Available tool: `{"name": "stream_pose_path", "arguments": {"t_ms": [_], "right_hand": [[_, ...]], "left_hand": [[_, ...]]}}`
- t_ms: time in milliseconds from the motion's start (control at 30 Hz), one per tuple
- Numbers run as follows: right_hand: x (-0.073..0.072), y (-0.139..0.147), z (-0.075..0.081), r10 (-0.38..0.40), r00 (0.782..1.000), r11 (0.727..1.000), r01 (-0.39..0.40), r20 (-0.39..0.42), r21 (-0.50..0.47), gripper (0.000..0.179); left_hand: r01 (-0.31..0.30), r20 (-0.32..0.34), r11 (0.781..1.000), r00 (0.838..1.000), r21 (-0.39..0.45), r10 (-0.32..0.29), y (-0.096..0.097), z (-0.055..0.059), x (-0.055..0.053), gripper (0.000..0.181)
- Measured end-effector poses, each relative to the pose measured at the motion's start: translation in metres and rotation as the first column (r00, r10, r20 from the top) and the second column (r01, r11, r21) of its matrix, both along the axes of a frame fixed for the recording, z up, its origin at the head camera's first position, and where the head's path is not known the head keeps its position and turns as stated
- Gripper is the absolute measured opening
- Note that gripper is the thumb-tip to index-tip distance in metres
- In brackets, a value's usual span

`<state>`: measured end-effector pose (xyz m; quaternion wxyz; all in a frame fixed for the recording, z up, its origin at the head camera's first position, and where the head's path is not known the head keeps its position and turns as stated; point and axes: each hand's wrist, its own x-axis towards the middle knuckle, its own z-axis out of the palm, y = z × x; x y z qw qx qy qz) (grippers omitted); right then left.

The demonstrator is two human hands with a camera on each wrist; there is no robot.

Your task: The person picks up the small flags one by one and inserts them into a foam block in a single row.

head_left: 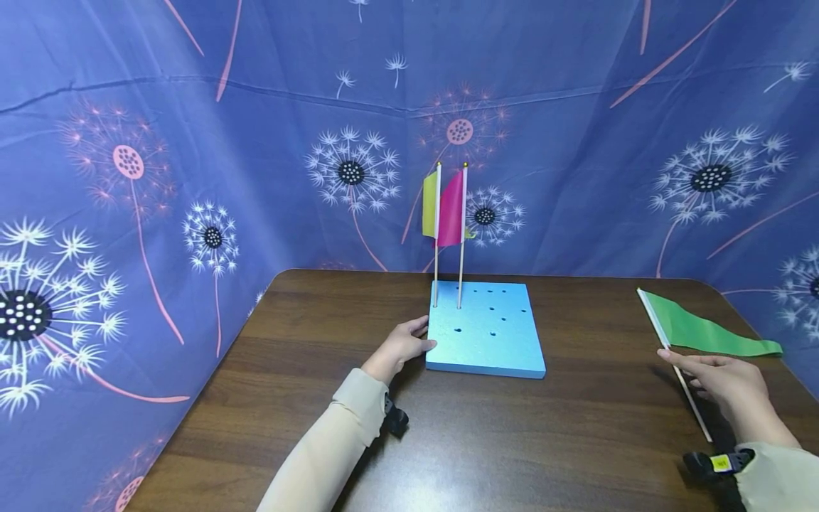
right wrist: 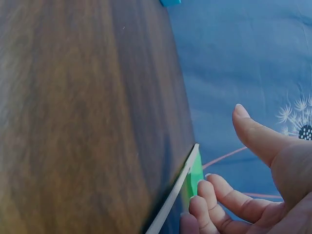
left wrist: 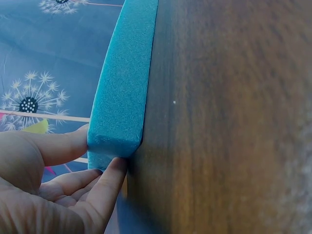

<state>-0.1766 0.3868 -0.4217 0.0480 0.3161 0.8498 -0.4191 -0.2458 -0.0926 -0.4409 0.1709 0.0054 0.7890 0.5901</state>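
A square blue foam board [head_left: 486, 348] with several small holes in its top lies on the table. My left hand [head_left: 402, 345] holds its left edge; in the left wrist view the thumb [left wrist: 63, 146] lies at the upper edge and fingertips touch the side near the table. Upright in the board's back left stand a yellow flag [head_left: 429, 206] and a magenta flag [head_left: 451, 213] on thin sticks. My right hand [head_left: 729, 384] is over the stick of a green flag [head_left: 716, 331] at the right. In the right wrist view its thumb stands apart from the loosely bent fingers beside the stick [right wrist: 173, 195].
The brown wooden table [head_left: 288, 398] reaches back to a blue cloth [head_left: 544, 128] printed with dandelions, which also hangs at both sides. Each wrist wears a small black camera, the left [head_left: 395, 416] near the table surface.
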Motion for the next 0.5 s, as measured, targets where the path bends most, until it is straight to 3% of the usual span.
{"name": "stream_pose_path", "arguments": {"t_ms": [100,233,500], "right_hand": [[0.002,0.000,-0.005,-0.031,0.999,0.999,0.031,0.031,0.013,0.100],[0.006,0.006,-0.010,-0.016,0.999,0.999,0.014,0.051,0.029,0.101],[0.008,0.016,-0.017,0.013,0.998,0.998,-0.017,0.063,0.064,0.075]], "left_hand": [[0.002,0.003,1.000,1.000,-0.001,-0.002,0.001,0.001,0.000,0.062],[0.006,0.011,1.000,1.000,0.004,-0.006,0.002,0.003,0.000,0.062],[0.005,0.020,1.000,1.000,0.010,-0.005,0.003,0.004,0.000,0.062]]}}
